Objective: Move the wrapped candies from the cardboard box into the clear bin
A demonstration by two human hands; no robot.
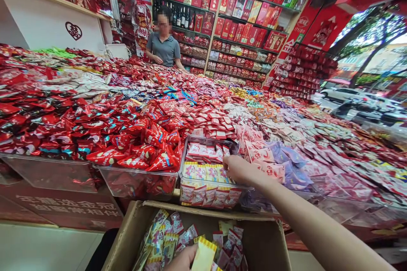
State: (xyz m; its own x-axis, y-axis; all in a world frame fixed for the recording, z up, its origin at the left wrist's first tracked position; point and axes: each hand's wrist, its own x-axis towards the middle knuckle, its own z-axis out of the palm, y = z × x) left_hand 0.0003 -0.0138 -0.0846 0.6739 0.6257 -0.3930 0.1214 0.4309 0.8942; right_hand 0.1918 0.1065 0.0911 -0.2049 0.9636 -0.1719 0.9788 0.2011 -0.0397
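Yellow-edged candy packet (204,255), head view, lower centre: pinched by left hand (183,259). Clear plastic bin (206,181), centre: packet rows (203,172) laid; right hand (238,170) there, fingers curled, hold indiscernible. Cardboard carton (265,237), bottom: loose packets (168,242) left.

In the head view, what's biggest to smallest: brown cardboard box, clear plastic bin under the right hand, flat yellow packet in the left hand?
1. Brown cardboard box, though being nearer helps
2. Clear plastic bin
3. Flat yellow packet

There are two near hands (238,169), one cardboard box (265,241) and one co-worker (163,48)
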